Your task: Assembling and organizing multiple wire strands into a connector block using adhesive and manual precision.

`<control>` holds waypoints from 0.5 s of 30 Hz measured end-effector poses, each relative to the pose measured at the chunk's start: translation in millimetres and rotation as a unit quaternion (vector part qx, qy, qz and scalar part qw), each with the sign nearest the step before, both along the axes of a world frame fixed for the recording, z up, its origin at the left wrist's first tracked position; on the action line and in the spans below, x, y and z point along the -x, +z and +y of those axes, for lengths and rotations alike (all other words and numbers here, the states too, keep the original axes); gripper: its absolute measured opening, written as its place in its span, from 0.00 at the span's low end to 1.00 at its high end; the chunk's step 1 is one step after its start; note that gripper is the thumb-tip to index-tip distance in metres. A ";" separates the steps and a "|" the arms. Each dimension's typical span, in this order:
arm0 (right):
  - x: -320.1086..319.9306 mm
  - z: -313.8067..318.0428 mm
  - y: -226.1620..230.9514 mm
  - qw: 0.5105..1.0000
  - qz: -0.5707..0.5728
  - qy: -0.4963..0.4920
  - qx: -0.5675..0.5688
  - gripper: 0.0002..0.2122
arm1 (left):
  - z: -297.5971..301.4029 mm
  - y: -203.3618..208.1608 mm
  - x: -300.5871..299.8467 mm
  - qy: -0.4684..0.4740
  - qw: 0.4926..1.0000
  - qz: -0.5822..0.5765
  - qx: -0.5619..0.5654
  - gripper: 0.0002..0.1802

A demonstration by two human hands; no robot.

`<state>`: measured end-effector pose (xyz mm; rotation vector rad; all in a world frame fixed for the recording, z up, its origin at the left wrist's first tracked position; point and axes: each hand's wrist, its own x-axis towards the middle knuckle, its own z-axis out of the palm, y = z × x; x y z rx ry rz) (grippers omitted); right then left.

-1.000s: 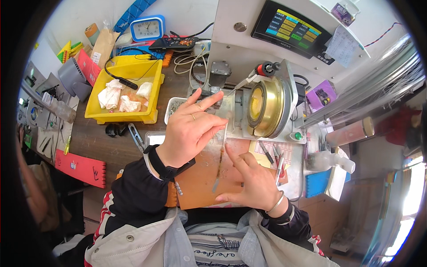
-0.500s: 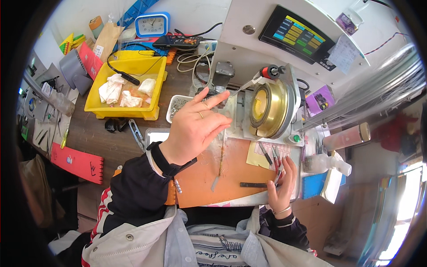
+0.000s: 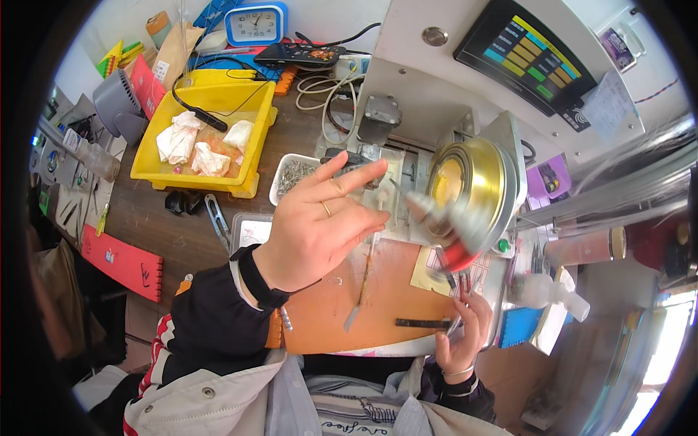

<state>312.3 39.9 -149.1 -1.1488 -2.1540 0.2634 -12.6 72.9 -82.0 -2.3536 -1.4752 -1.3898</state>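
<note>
Pinching, finger and thumb nearly together, in left hand; cannot tell if holding anything. Gripping slim metal tool in right hand, beside black bar. Obstructing brass drum: blurred, red-ended arm. Writing noted: touchscreen captions, clock numerals.

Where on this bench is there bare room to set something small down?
Two patches: the orange mat between the long thin tool and the black bar; the brown tabletop between the yellow tray and the red notebook. Crowded: the mat's right side, around the right hand and metal tools, and beyond the left hand, by the white dish.
</note>
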 end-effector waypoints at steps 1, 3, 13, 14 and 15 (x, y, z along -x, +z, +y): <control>0.7 -1.3 1.1 1.000 0.000 -0.001 -0.002 0.26 | -1.0 -0.3 0.4 0.003 1.000 0.000 0.001 0.10; -3.7 -1.7 4.1 1.000 0.001 -0.005 0.004 0.25 | -0.4 2.0 -0.1 -0.019 1.000 0.010 0.014 0.11; -0.7 2.9 1.2 0.998 -0.004 -0.009 0.058 0.22 | -2.9 1.2 3.4 -0.010 0.998 0.029 0.050 0.09; -0.6 2.5 0.7 0.998 -0.004 -0.010 0.061 0.22 | -2.4 2.2 3.1 -0.005 0.999 0.030 0.043 0.07; 0.3 2.3 1.4 0.998 -0.001 -0.013 0.062 0.22 | -2.4 2.0 3.6 -0.006 0.998 0.030 0.046 0.07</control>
